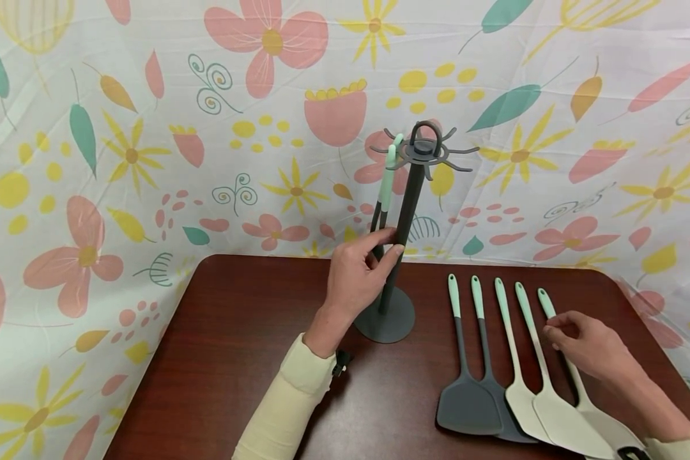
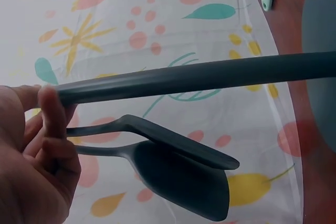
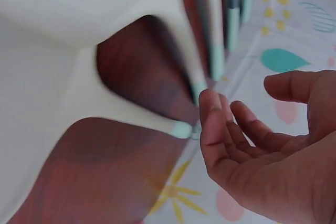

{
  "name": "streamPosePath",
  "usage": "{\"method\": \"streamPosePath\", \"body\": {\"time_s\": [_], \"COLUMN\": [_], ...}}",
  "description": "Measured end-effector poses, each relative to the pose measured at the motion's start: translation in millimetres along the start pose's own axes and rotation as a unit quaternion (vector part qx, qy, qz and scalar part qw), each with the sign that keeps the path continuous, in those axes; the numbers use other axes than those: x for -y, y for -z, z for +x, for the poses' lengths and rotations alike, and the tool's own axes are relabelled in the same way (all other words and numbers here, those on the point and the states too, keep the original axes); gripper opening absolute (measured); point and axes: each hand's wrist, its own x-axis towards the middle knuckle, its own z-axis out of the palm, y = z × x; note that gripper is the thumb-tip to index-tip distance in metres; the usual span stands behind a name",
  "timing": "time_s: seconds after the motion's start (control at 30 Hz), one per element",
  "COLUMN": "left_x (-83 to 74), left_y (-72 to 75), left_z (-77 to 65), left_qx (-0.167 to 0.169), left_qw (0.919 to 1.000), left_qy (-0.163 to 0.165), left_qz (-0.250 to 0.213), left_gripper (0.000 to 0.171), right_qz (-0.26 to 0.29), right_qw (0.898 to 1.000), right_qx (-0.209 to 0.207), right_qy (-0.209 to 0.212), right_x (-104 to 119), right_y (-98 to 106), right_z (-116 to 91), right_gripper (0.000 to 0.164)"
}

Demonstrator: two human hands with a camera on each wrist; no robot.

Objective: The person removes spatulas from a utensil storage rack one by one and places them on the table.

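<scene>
My left hand (image 1: 353, 271) grips the dark pole of a utensil stand (image 1: 412, 198), thumb and fingers around it. Two dark grey utensils (image 1: 386, 185) with mint handles hang on the left of its hooked top; the left wrist view shows their broad heads (image 2: 184, 182) beside the pole. Above the rightmost white utensil (image 1: 545, 301) hovers my right hand (image 1: 592, 345), fingers loosely bent and thumb apart. In the right wrist view nothing lies between these fingers (image 3: 212, 135), and the mint handle end (image 3: 181, 129) is close to them.
Left of the white utensils, two dark grey turners (image 1: 466, 402) lie on the brown table (image 1: 236, 364), with a white turner (image 1: 523, 390) and another white one (image 1: 569, 421) beside them. The stand's round base (image 1: 399, 319) rests on the tabletop. A flowered cloth (image 1: 207, 160) hangs behind.
</scene>
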Motion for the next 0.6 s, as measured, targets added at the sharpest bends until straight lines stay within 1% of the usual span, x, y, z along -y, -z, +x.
{"method": "streamPosePath", "body": {"time_s": [0.07,0.17,0.27,0.4,0.5,0.6], "left_x": [-0.4,-1.6,-2.8,-4.7,-6.5,-7.6], "left_y": [2.5,6.0,10.1,15.4,18.4,21.6], "left_z": [-2.0,-4.9,-8.3,-13.7,-16.9,-20.5], "left_qx": [0.011,0.024,0.029,0.033,0.036,0.041], "left_qw": [0.9998,0.9991,0.9989,0.9990,0.9989,0.9987], "left_qy": [0.004,0.007,0.006,-0.002,-0.007,-0.011], "left_qz": [-0.015,-0.033,-0.035,-0.030,-0.028,-0.029], "left_gripper": [0.032,0.035,0.037,0.038,0.037,0.037], "right_qz": [-0.001,0.004,0.018,0.054,0.081,0.096], "right_qw": [1.000,0.997,0.992,0.987,0.983,0.979], "right_qx": [-0.023,-0.064,-0.100,-0.125,-0.137,-0.150], "right_qy": [0.015,0.042,0.069,0.088,0.090,0.095], "right_x": [3.0,8.6,16.2,28.1,35.9,41.6], "right_y": [1.4,0.7,-0.8,1.1,3.0,4.2], "right_z": [-3.4,-8.1,-11.9,-18.8,-24.4,-27.6], "right_gripper": [0.055,0.055,0.052,0.055,0.057,0.057]}}
